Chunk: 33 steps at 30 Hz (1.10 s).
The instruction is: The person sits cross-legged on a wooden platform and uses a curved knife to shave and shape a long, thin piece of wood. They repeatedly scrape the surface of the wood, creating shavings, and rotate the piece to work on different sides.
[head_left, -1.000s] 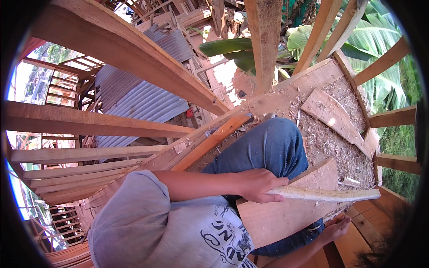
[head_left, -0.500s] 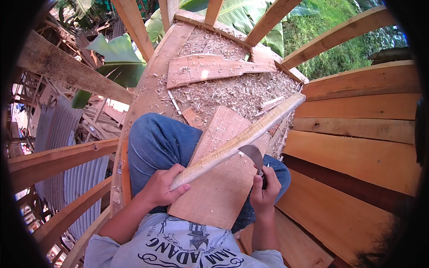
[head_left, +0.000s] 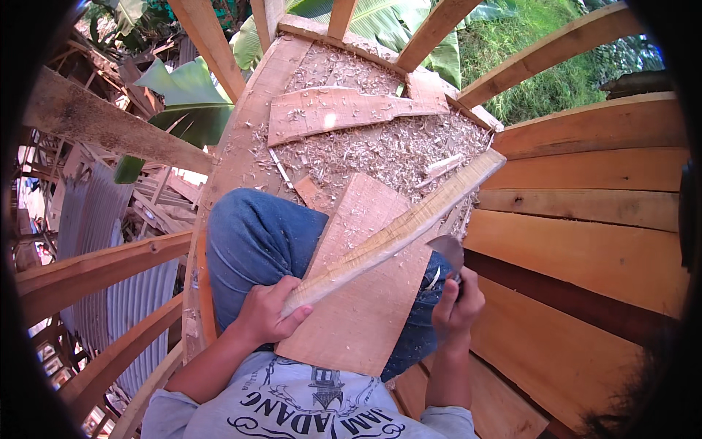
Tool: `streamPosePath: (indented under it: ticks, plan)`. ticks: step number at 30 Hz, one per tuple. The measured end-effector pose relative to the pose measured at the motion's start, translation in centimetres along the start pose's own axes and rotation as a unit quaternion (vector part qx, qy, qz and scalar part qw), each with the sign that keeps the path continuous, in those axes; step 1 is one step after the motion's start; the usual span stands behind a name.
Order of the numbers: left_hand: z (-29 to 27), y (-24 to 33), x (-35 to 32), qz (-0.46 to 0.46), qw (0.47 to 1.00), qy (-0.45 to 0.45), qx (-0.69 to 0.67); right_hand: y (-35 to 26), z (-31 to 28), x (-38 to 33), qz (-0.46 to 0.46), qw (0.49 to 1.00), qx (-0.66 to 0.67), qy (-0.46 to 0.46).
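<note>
My left hand (head_left: 268, 310) grips the near end of a long pale wooden strip (head_left: 398, 228). The strip slants up and to the right, across a flat reddish board (head_left: 362, 293) resting on my lap over blue jeans (head_left: 252, 238). My right hand (head_left: 457, 306) is closed on the handle of a tool whose grey metal blade (head_left: 447, 249) sits just under the strip's lower edge.
Wood shavings (head_left: 380, 150) cover the planked floor ahead, where a wide flat offcut (head_left: 344, 110) lies. Curved hull planks (head_left: 585, 212) rise on the right. Timber ribs (head_left: 102, 271) stand on the left with corrugated metal sheets (head_left: 95, 219) beyond; banana leaves are behind.
A second ago the view faced left with the strip held level. The view has swung forward, and the strip now slants up to the right with the blade beneath it.
</note>
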<state>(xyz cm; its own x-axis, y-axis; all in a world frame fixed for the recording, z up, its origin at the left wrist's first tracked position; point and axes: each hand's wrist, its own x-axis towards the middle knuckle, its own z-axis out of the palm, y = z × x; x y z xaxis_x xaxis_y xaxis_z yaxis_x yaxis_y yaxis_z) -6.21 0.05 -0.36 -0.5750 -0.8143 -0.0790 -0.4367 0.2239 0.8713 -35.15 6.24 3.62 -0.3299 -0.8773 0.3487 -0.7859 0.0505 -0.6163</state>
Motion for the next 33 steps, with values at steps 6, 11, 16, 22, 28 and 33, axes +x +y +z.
streamPosePath:
  ticks: [6,11,16,22,28,33]
  plan:
    - [0.5,0.0,0.4,-0.002,0.999,0.037,0.007,1.7,2.0,0.2,-0.076,0.982,-0.143,-0.097]
    - [0.1,0.1,0.1,0.005,1.0,0.018,0.009,5.6,-2.0,2.3,0.181,0.971,-0.118,0.104]
    - [0.3,0.0,0.3,0.004,1.0,0.021,0.013,-0.1,0.2,-0.2,-0.019,0.997,-0.041,-0.068]
    - [0.4,-0.1,0.5,-0.015,0.999,0.034,-0.018,1.6,3.5,-0.4,-0.115,0.98,-0.121,-0.11]
    - [-0.3,0.0,0.6,-0.011,1.0,0.008,-0.011,6.1,-1.7,3.0,0.167,0.975,-0.034,0.144]
    - [0.0,-0.2,0.7,-0.036,0.998,-0.005,-0.041,-1.0,0.8,0.0,-0.034,0.994,-0.033,-0.103]
